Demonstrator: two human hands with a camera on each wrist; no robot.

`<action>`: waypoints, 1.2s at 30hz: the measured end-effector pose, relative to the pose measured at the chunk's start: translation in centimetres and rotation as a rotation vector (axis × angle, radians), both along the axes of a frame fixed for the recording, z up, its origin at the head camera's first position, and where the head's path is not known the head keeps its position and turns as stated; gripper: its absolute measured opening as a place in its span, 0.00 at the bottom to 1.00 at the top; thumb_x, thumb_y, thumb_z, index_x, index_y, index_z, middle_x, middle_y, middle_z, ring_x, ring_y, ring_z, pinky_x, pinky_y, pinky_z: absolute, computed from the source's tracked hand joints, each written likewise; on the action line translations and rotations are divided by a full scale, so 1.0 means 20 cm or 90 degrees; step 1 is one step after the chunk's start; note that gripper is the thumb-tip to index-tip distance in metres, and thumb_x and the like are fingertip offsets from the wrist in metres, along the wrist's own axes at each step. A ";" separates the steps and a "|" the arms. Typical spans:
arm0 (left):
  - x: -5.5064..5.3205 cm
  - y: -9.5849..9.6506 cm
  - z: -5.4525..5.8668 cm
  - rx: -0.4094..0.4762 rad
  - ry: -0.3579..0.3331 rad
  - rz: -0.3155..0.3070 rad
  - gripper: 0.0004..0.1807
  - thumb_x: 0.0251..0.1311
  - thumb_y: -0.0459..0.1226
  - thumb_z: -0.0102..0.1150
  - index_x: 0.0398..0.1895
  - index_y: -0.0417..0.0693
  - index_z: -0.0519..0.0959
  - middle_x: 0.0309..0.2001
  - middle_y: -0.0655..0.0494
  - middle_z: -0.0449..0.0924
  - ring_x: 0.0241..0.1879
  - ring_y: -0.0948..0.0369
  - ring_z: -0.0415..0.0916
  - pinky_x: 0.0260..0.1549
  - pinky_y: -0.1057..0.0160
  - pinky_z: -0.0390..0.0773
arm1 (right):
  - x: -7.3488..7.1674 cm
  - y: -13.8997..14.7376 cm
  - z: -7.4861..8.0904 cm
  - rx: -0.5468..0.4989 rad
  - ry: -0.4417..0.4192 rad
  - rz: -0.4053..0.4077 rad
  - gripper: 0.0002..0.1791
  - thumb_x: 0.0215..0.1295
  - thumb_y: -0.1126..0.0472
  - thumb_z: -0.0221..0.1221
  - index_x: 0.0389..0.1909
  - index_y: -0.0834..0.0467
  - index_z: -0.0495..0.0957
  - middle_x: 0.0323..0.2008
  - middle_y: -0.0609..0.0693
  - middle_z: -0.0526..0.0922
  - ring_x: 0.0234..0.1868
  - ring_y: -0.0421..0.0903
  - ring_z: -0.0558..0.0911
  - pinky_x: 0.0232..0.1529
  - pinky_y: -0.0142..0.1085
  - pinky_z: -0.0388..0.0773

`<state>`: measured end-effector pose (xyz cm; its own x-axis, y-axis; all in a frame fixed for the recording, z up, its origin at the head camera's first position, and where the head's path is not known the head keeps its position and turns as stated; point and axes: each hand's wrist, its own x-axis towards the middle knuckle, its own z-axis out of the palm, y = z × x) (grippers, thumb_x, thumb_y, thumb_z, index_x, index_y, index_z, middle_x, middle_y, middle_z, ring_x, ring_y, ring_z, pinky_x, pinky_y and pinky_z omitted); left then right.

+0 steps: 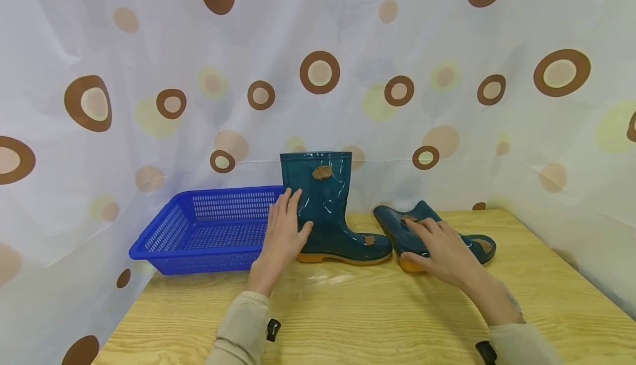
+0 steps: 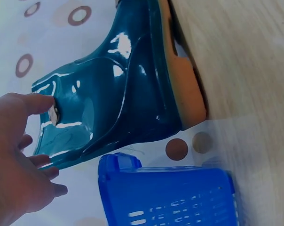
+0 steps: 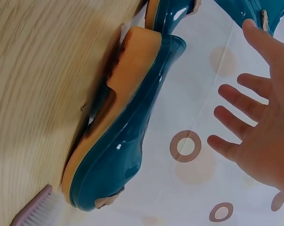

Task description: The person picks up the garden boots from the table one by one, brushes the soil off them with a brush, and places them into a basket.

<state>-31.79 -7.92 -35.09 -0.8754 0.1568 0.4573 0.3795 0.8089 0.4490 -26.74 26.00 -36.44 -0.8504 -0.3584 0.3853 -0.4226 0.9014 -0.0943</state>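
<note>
A glossy dark teal rubber boot (image 1: pixel 323 210) with an orange sole stands upright, its toe to the right. Brown patches (image 1: pixel 322 173) mark its shaft and toe. My left hand (image 1: pixel 284 229) is at the back of its shaft, fingers extended; in the left wrist view the thumb (image 2: pixel 41 103) overlaps the shaft patch. A second matching boot (image 1: pixel 404 238) lies on its side to the right, with similar patches. Over it is my right hand (image 1: pixel 442 249), fingers spread and nothing held; the right wrist view shows them apart from the boot (image 3: pixel 116 146).
A blue perforated plastic basket (image 1: pixel 199 255) sits on the wooden table (image 1: pixel 348 315) at the left, beside the upright boot. White-bristled brush (image 3: pixel 36 205) with a pinkish back shows near the lying boot's toe. A spotted curtain (image 1: pixel 318 22) hangs behind.
</note>
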 end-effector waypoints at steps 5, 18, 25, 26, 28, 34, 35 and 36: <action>-0.01 -0.02 0.06 0.032 0.007 -0.004 0.39 0.68 0.42 0.59 0.78 0.51 0.52 0.79 0.45 0.47 0.77 0.46 0.48 0.77 0.43 0.46 | 0.02 0.03 0.02 0.014 0.005 -0.006 0.40 0.65 0.38 0.60 0.71 0.58 0.67 0.55 0.59 0.76 0.54 0.63 0.75 0.52 0.63 0.72; -0.05 -0.07 0.13 0.085 -0.032 -0.012 0.41 0.69 0.44 0.57 0.79 0.53 0.46 0.79 0.45 0.40 0.77 0.44 0.46 0.74 0.40 0.53 | 0.07 0.12 0.02 0.004 -0.023 -0.012 0.37 0.65 0.40 0.62 0.68 0.58 0.69 0.54 0.62 0.78 0.51 0.63 0.78 0.49 0.60 0.76; -0.08 -0.09 0.19 0.152 -0.080 -0.057 0.44 0.70 0.49 0.55 0.80 0.53 0.41 0.80 0.44 0.35 0.77 0.39 0.39 0.71 0.34 0.53 | 0.09 0.19 0.01 -0.009 -0.053 -0.021 0.37 0.64 0.41 0.63 0.67 0.60 0.70 0.51 0.62 0.79 0.48 0.59 0.81 0.42 0.55 0.81; -0.09 -0.09 0.20 0.151 -0.079 -0.058 0.44 0.70 0.49 0.55 0.80 0.53 0.41 0.80 0.43 0.35 0.77 0.39 0.39 0.72 0.34 0.53 | 0.09 0.20 0.01 -0.011 -0.057 -0.021 0.38 0.64 0.41 0.63 0.67 0.60 0.70 0.50 0.61 0.79 0.47 0.58 0.82 0.41 0.55 0.81; -0.09 -0.10 0.23 0.146 -0.070 -0.056 0.44 0.70 0.49 0.55 0.80 0.52 0.41 0.79 0.43 0.35 0.77 0.38 0.39 0.72 0.34 0.53 | 0.10 0.22 0.00 -0.014 -0.069 -0.022 0.38 0.63 0.40 0.63 0.67 0.60 0.70 0.47 0.58 0.80 0.44 0.56 0.82 0.41 0.53 0.81; -0.12 -0.11 0.24 0.180 -0.084 -0.049 0.45 0.70 0.51 0.54 0.80 0.51 0.41 0.80 0.45 0.37 0.78 0.41 0.39 0.74 0.36 0.49 | 0.12 0.30 -0.02 -0.018 -0.104 -0.039 0.39 0.64 0.39 0.62 0.66 0.62 0.71 0.48 0.59 0.79 0.46 0.57 0.82 0.41 0.53 0.82; -0.13 -0.11 0.23 0.191 -0.090 -0.050 0.45 0.70 0.51 0.54 0.80 0.51 0.40 0.80 0.45 0.37 0.78 0.42 0.39 0.74 0.35 0.49 | 0.12 0.32 -0.03 -0.021 -0.111 -0.043 0.39 0.64 0.39 0.62 0.66 0.62 0.70 0.49 0.59 0.79 0.46 0.57 0.82 0.40 0.53 0.82; -0.13 -0.11 0.23 0.200 -0.096 -0.048 0.45 0.70 0.52 0.54 0.80 0.51 0.40 0.80 0.46 0.38 0.78 0.42 0.39 0.74 0.36 0.49 | 0.13 0.33 -0.03 -0.021 -0.117 -0.047 0.40 0.64 0.38 0.61 0.67 0.62 0.70 0.48 0.59 0.79 0.46 0.57 0.82 0.40 0.52 0.82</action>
<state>-34.42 -10.12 -30.49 -0.9281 0.0959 0.3598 0.3433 0.5944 0.7272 -24.15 32.52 -37.00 -0.9312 -0.2817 0.2312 -0.3278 0.9247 -0.1937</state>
